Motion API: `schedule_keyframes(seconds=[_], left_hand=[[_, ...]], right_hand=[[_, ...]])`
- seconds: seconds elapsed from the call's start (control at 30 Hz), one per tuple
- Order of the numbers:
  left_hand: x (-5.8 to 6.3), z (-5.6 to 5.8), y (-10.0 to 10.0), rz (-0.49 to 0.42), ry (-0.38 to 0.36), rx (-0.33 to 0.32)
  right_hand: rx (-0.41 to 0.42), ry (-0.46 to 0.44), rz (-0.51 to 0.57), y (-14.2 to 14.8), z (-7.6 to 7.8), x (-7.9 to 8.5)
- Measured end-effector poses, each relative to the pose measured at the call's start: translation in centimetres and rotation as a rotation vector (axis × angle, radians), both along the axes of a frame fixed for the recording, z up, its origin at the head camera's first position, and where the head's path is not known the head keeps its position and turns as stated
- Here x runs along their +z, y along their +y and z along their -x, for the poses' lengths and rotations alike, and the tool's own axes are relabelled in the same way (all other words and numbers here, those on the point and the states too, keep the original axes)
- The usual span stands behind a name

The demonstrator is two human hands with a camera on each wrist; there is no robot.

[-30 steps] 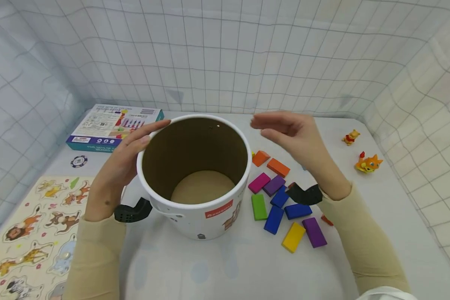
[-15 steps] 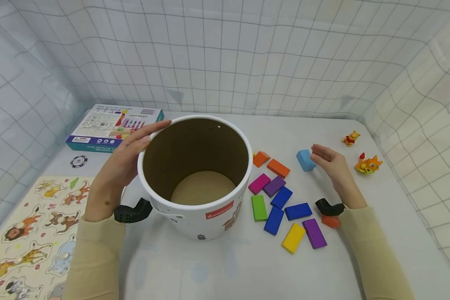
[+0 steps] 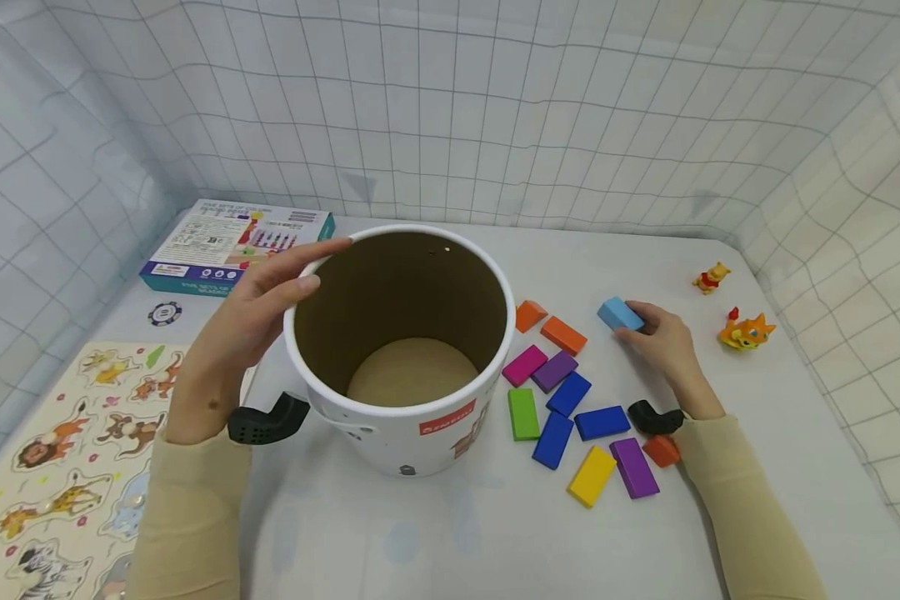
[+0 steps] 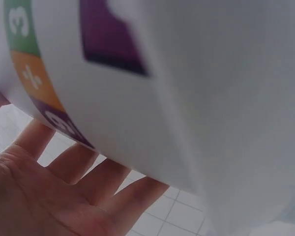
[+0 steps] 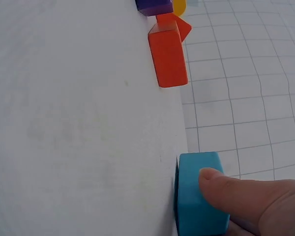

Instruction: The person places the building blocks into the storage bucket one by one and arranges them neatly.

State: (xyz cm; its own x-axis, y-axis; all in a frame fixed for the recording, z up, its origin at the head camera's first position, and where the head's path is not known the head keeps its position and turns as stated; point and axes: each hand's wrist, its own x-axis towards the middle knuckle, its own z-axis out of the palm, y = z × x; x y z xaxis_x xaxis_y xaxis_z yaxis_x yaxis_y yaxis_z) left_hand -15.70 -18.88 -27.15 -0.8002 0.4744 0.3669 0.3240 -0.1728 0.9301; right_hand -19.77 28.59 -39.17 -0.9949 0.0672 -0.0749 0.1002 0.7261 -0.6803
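Observation:
A large white bucket (image 3: 450, 454) with a brown inside stands upright left of the middle in the head view. My left hand (image 3: 243, 325) rests against its left side, fingers laid straight along the wall and thumb at the rim. Seen from the left wrist, those fingers (image 4: 103, 182) touch the bucket's printed wall (image 4: 123, 108). My right hand (image 3: 663, 337) pinches a light blue block (image 3: 619, 313) at the back right of the table. In the right wrist view, the thumb (image 5: 231, 191) lies on one face of that light blue block (image 5: 199, 196); the other fingers are mostly hidden.
Several coloured blocks lie loose between bucket and right arm, among them a green block (image 3: 524, 414), a yellow block (image 3: 592, 476) and an orange block (image 3: 564, 335). Two toy figures, a bear (image 3: 712, 277) and an orange creature (image 3: 747, 332), stand far right. An animal puzzle board (image 3: 82, 467) and a box (image 3: 232, 246) lie left.
My right hand has come down from above the table to the right and now grips the light blue block, which has tilted. The left hand stays at the bucket.

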Motion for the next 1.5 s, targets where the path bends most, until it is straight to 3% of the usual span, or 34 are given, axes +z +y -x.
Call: schedule_keyframes(seconds=[0.17,0.37,0.53,0.7,0.87,1.03,1.17,1.3,1.5], left_hand=[[0.3,-0.4,0.0,0.029,0.029,-0.019],[0.7,-0.7,-0.1,0.159,0.098,-0.066],[0.8,-0.7,0.0,0.228,0.100,-0.086],[0.8,-0.8,-0.1,0.223,0.057,-0.081],[0.8,-0.8,0.0,0.184,0.065,-0.103],[0.8,-0.7,0.3,0.132,0.050,-0.111],[0.8,-0.7,0.3,0.122,0.036,-0.106],[0.9,-0.8,0.4,0.125,0.042,-0.099],[1.2,-1.2,0.5,0.159,0.062,-0.072]], right_hand=[[-0.045,-0.028,0.054,0.3,0.0,0.3],[-0.053,-0.060,0.238,0.2,-0.4,1.9],[0.019,0.064,0.396,-2.1,-2.2,6.3],[0.269,0.201,0.522,-7.0,-4.8,12.6],[0.597,0.211,0.421,-12.3,-5.5,16.8],[0.851,0.237,0.238,-16.8,-4.2,18.3],[0.969,0.247,0.010,-19.5,-3.0,18.6],[1.070,0.201,-0.196,-21.8,-2.1,18.5],[1.163,0.177,-0.389,-23.5,-2.0,17.7]])
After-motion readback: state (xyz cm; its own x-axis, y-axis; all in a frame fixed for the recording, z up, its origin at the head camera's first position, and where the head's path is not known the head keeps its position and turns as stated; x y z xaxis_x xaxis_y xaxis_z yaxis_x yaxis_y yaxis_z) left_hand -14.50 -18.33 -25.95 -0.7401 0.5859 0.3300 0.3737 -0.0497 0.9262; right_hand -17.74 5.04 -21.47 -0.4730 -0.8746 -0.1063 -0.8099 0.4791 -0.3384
